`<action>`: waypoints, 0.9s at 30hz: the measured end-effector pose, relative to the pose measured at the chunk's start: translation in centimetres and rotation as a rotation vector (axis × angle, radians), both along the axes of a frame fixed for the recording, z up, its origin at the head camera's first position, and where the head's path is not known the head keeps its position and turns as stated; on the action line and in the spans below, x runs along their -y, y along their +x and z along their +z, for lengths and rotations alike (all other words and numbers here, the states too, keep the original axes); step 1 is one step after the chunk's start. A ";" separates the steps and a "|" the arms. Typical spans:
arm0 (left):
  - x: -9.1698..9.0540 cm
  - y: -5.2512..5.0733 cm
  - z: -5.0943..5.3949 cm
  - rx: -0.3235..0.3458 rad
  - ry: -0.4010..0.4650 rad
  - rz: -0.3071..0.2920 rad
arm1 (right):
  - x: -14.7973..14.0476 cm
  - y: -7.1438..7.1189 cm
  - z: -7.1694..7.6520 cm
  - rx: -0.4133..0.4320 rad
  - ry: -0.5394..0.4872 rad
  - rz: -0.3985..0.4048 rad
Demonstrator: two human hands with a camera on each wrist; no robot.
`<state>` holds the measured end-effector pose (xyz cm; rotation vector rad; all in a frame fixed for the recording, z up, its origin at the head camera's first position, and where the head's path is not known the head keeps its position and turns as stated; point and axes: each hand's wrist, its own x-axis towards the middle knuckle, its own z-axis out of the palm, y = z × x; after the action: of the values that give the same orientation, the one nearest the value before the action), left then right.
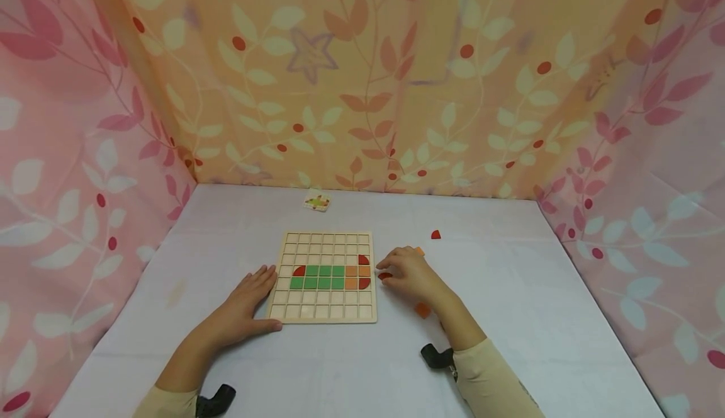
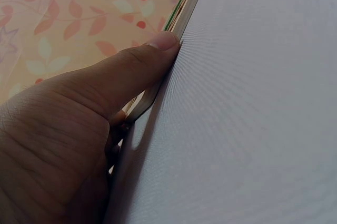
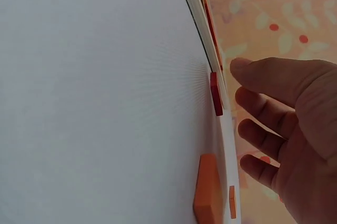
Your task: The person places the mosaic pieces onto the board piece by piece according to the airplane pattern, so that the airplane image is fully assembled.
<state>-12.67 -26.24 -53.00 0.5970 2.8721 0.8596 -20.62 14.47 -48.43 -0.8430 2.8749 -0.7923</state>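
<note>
The wooden grid board point(image 1: 328, 321) lies flat, with green, orange and red pieces in several squares. My left hand point(image 1: 240, 314) rests at its lower left corner, fingers straight along the left side, thumb point(image 2: 158, 45) touching the near edge. Just right of the board, my right hand point(image 1: 416, 276) hovers, its fingers loosely bent and apart with nothing between them in the right wrist view. A loose red piece point(image 1: 384, 276) lies below those fingertips, close to the board; the same red piece point(image 3: 216, 95) stands clear of the fingers in the right wrist view.
One orange piece point(image 1: 422, 310) lies by my right wrist, and another orange piece point(image 1: 420, 251) is partly hidden behind the right hand. Farther back are a red piece point(image 1: 435, 235) and a small patterned card point(image 1: 317, 201). Patterned curtains surround the white table point(image 1: 538, 317).
</note>
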 end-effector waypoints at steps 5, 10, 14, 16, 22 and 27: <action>-0.1 0.0 0.0 0.004 -0.003 0.001 | -0.5 -0.1 -0.6 -0.005 0.010 0.012; -0.1 0.0 0.0 0.003 -0.005 0.004 | -1.0 -0.3 -1.1 0.001 0.017 0.023; -0.1 0.0 0.0 0.001 -0.011 0.007 | -1.2 -0.5 -1.3 0.001 0.020 0.025; 0.0 -0.1 0.0 0.001 -0.014 0.009 | -1.2 -0.6 -1.3 0.000 0.016 0.029; 0.0 -0.1 0.0 0.006 -0.013 0.008 | -1.1 -0.6 -1.3 -0.020 0.024 0.041; 0.0 -0.2 -0.1 0.001 -0.011 0.002 | -1.0 -0.6 -1.4 -0.031 0.043 0.038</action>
<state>-12.89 -26.26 -53.15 0.5934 2.8751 0.8435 -21.18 15.46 -49.84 -0.9099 2.8817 -0.7177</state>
